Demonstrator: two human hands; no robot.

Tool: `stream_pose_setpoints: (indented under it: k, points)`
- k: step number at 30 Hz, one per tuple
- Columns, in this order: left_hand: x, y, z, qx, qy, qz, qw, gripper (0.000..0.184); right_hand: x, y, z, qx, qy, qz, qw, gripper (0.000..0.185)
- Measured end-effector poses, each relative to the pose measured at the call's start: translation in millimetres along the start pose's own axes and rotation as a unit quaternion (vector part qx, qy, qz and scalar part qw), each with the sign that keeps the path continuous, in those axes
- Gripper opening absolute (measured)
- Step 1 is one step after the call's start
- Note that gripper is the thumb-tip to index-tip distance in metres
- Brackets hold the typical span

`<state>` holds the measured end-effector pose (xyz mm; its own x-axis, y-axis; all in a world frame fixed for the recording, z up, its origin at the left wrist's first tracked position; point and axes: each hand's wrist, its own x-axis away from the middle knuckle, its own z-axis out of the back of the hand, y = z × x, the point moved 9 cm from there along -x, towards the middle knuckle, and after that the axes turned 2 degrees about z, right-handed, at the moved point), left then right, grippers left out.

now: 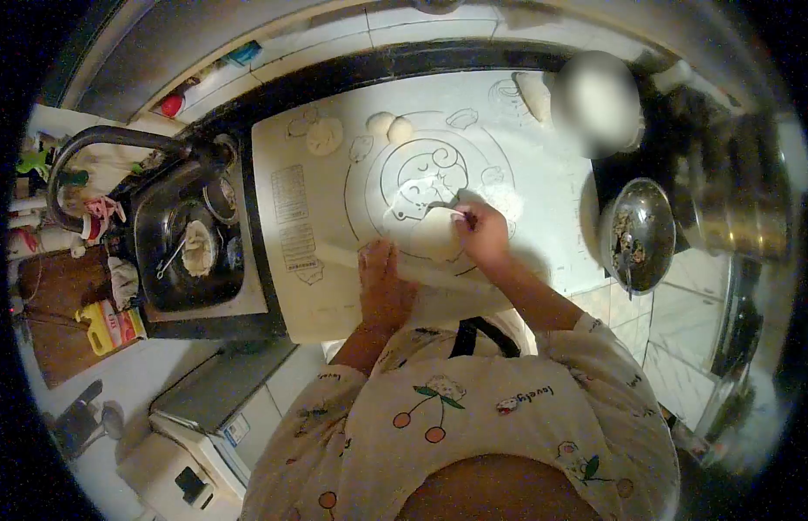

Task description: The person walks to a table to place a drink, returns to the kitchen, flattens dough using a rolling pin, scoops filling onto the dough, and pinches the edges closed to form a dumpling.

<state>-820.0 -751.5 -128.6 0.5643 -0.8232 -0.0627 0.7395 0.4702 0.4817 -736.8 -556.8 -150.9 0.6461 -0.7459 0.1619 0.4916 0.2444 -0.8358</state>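
A white printed mat point(326, 200) lies on the counter. My right hand point(482, 234) is closed in a pinch at the right edge of a pale round piece of dough point(432, 234); a thin pinkish item shows at its fingertips, too small to name. Lower left of that dough, my left hand point(387, 282) rests on the mat, its fingers close together and pointing up. Whether it holds anything is hidden. White flour point(501, 204) is scattered near the right hand. Small dough balls point(400, 131) and a flattened dough piece point(324, 136) sit at the mat's far side.
At the right stands a metal bowl point(643, 234) with dark filling and a utensil. A larger dough piece point(534, 94) lies at the back right beside a blurred round white thing point(598, 100). On the left are a black sink point(165, 278), a faucet point(117, 135) and a yellow bottle point(100, 328).
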Motion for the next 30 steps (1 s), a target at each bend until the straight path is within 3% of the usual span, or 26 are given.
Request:
stream_pose_setpoints:
  k: [2, 5, 8, 10, 13, 18, 20, 21, 24, 28, 30]
  points:
    - [9.3, 14.1, -5.8, -0.065, -0.086, 0.02, 0.994, 0.074, 8.9, -4.6, 12.9, -0.059, 0.055, -0.009, 0.997, 0.02]
    - [4.6, 17.3, -4.6, -0.051, -0.089, 0.038, 0.994, 0.08, 18.5, -6.9, 9.0, 0.091, 0.027, 0.074, 0.993, 0.022]
    - [-51.6, 34.6, 12.8, -0.02, -0.012, -0.005, 1.0, 0.081, 12.8, -26.5, 10.1, 0.157, 0.021, 0.149, 0.976, 0.021]
    - [-102.5, 35.9, -1.3, -0.081, 0.068, -0.04, 0.994, 0.08, -0.8, -34.4, 12.2, 0.133, -0.017, 0.118, 0.984, 0.024]
    - [-160.5, 51.8, 10.2, -0.031, 0.11, -0.027, 0.993, 0.074, -16.1, -23.7, 1.1, 0.133, -0.071, 0.078, 0.985, 0.024]
    - [-87.3, 35.4, -8.8, -0.14, -0.003, 0.007, 0.99, 0.065, -14.8, -30.8, -4.7, 0.183, -0.129, 0.061, 0.973, 0.019]
    - [-98.8, 34.8, -9.9, -0.133, -0.021, 0.014, 0.991, 0.068, -15.6, -35.9, -3.2, 0.176, -0.095, 0.128, 0.971, 0.018]
    - [-120.4, 44.0, 4.0, -0.065, 0.032, -0.031, 0.997, 0.07, -19.4, -39.7, -1.2, 0.174, -0.074, 0.164, 0.968, 0.018]
    - [-163.6, 46.6, 4.6, -0.033, 0.096, -0.015, 0.995, 0.072, -32.6, -33.4, -6.7, 0.171, -0.107, 0.119, 0.972, 0.016]
    - [-62.3, 23.6, -10.0, -0.098, -0.025, -0.004, 0.995, 0.072, -29.6, -35.5, -30.3, 0.227, -0.163, 0.169, 0.945, 0.015]
    - [3.3, 7.6, -19.8, -0.075, -0.085, 0.036, 0.993, 0.074, -30.1, -29.8, -20.1, 0.219, -0.148, 0.107, 0.958, 0.022]
